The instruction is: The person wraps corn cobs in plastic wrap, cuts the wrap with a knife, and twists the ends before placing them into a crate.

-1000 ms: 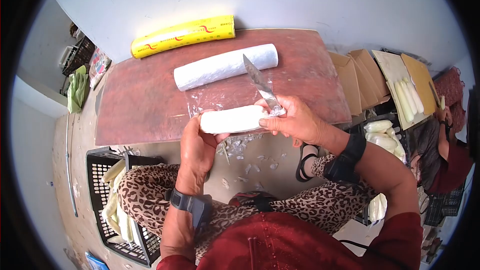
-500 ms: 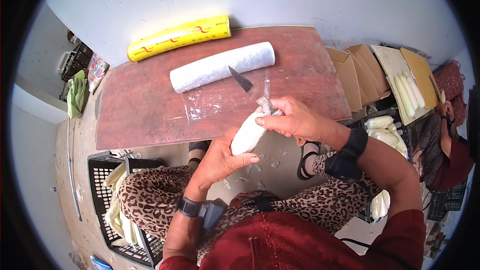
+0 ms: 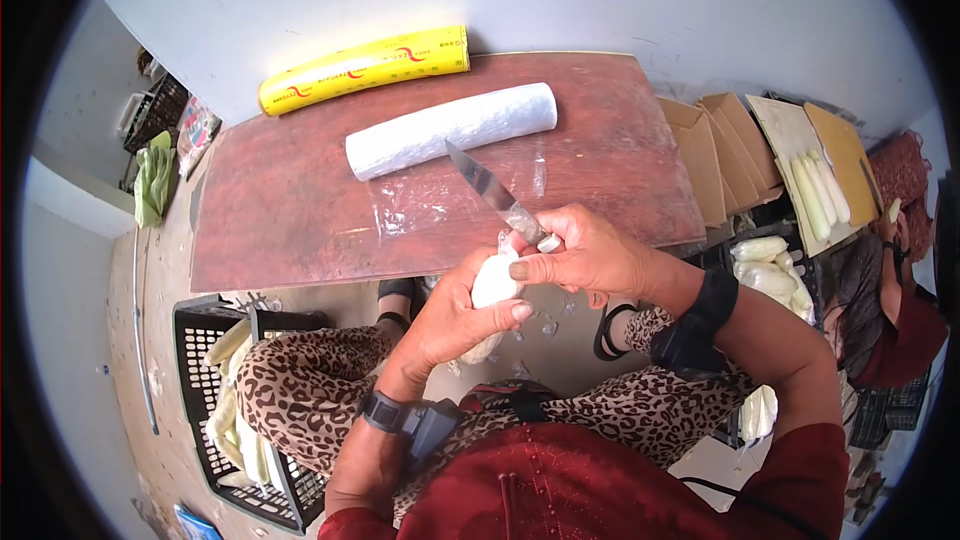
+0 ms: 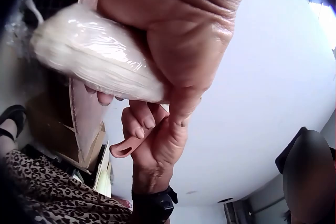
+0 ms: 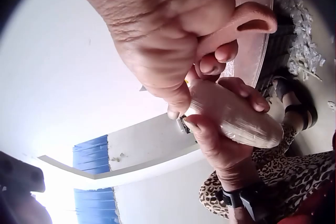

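My left hand grips a pale, elongated vegetable in clear film, held tilted off the table's near edge. In the left wrist view the film over the vegetable looks glossy and smooth. My right hand holds a knife with its blade pointing up and left, away from my body. The knife's pinkish handle sticks out below the palm and has a hole in its end. My right thumb and fingertips meet the vegetable's upper end, partly hiding it.
On the reddish table lie a white film roll, a loose film sheet and a yellow printed roll. A black crate of pale vegetables stands left; cardboard boxes, wrapped vegetables and another person are right.
The vegetable has swung from lying level between both hands to tilted, with its near end toward my body. My left hand has shifted right, close to the right. The knife blade now leans left.
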`<state>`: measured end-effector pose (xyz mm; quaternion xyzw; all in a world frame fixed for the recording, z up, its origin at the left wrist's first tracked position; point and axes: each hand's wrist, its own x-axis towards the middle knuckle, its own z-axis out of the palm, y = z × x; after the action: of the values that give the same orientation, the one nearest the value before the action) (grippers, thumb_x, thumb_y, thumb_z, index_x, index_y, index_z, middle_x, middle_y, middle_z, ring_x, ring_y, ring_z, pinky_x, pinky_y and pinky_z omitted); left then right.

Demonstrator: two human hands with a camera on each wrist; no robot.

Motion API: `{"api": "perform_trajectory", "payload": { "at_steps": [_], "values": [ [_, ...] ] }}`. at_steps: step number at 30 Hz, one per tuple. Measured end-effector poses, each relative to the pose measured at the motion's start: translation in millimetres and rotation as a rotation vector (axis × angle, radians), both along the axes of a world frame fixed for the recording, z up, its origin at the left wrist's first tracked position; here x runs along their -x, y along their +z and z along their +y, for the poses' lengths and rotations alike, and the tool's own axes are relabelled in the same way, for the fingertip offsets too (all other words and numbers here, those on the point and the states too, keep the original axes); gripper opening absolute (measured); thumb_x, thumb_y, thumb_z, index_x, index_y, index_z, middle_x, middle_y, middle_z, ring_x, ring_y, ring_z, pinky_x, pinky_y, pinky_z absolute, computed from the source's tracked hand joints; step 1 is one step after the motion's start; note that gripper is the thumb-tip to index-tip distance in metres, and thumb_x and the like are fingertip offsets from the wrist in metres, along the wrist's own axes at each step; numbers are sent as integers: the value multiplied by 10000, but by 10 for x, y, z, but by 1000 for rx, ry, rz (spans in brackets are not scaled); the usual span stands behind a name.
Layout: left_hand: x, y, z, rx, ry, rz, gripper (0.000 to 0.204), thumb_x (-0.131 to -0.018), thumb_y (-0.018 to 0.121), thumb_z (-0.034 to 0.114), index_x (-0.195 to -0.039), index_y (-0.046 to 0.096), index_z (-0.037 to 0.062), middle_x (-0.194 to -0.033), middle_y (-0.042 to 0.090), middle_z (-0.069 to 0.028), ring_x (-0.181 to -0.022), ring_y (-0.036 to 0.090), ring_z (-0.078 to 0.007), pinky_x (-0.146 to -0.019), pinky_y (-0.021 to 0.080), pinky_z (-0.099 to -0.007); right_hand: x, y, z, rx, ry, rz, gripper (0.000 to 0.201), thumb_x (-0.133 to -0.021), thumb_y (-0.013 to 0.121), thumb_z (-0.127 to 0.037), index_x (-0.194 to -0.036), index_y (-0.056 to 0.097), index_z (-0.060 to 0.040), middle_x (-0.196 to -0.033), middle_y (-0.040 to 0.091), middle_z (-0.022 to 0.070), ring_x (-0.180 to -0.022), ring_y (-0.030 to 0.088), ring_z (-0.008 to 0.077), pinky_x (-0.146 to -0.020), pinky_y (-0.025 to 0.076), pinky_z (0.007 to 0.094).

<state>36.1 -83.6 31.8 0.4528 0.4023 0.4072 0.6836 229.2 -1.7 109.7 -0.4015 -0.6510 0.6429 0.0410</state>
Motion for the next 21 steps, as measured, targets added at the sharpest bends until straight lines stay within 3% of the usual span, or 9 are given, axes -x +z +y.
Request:
{"api": "perform_trajectory", "payload": {
  "at_steps": [3,7,13,21],
  "values": [
    [19,24,-7,32,-42,-32,464,-821,744,169,-1204,523,32,-942,572,-9,-816,589,-99,-693,508,-253,-10,-288,113,207,-44,364,348,-937,638,-321,-1098,600,-14,-702,502,-21,-564,462,23,-427,386,172],
    [21,54,-7,50,-79,-46,439,-820,735,146,-1193,534,34,-932,573,-8,-805,590,-98,-680,516,-254,16,-321,121,278,-44,423,290,-929,653,-267,-1038,616,-1,-686,520,-21,-547,462,28,-438,373,175],
    [5,76,-5,60,-62,-12,419,-811,732,139,-1174,549,37,-933,577,2,-801,586,-92,-693,511,-249,74,-382,89,135,-57,375,195,-898,678,-210,-876,622,-25,-657,528,-16,-529,467,30,-418,370,178],
    [18,64,16,82,-94,39,424,-798,735,162,-1169,555,63,-951,589,-4,-845,574,-90,-750,499,-265,80,-123,49,0,-125,112,210,-886,688,-241,-925,609,-50,-649,555,4,-495,477,35,-342,375,191]
  ]
}}
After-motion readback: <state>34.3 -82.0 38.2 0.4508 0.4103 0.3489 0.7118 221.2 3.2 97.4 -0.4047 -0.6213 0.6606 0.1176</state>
